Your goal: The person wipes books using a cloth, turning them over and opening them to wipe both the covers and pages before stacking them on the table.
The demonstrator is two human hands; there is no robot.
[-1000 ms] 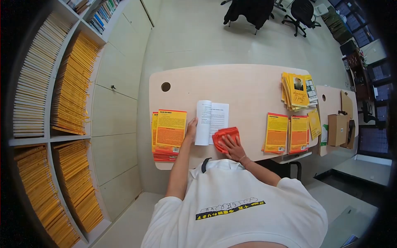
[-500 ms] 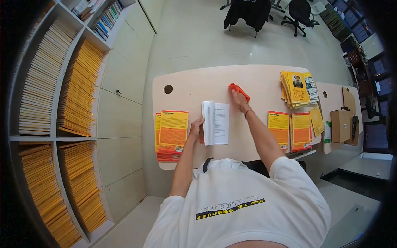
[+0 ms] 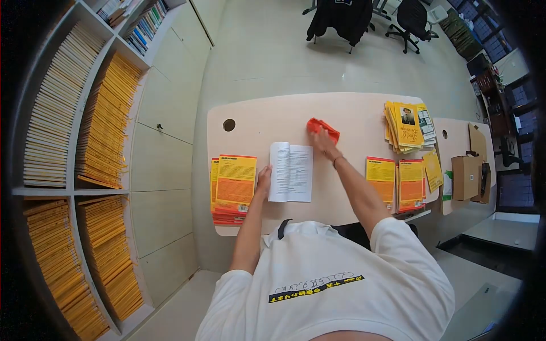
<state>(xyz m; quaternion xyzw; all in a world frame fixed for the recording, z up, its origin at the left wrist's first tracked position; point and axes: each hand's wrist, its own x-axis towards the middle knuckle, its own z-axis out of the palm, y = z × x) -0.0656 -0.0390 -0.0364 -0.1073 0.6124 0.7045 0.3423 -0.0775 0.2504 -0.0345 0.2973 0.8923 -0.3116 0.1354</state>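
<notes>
An open book (image 3: 300, 173) with printed white pages lies on the table in front of me. My left hand (image 3: 264, 181) grips its left edge, thumb side against the pages. Beyond the book's upper right corner, my right hand (image 3: 325, 145) is closed on a crumpled red cloth (image 3: 327, 129), which touches the tabletop. Part of the cloth and some fingertips are hidden under that hand. To the left of my left hand sits a stack of yellow-and-orange books (image 3: 236, 184).
More yellow-and-orange books (image 3: 380, 179) lie at the table's right side, with a yellow book pile (image 3: 408, 128) behind them. A cardboard box (image 3: 466, 177) stands on a side table. Shelves (image 3: 74, 193) packed with books line the left.
The book's left-hand pages, raised before, now lie flatter and show print. My left hand shifted slightly left. My right hand and the red cloth moved a little left and toward me.
</notes>
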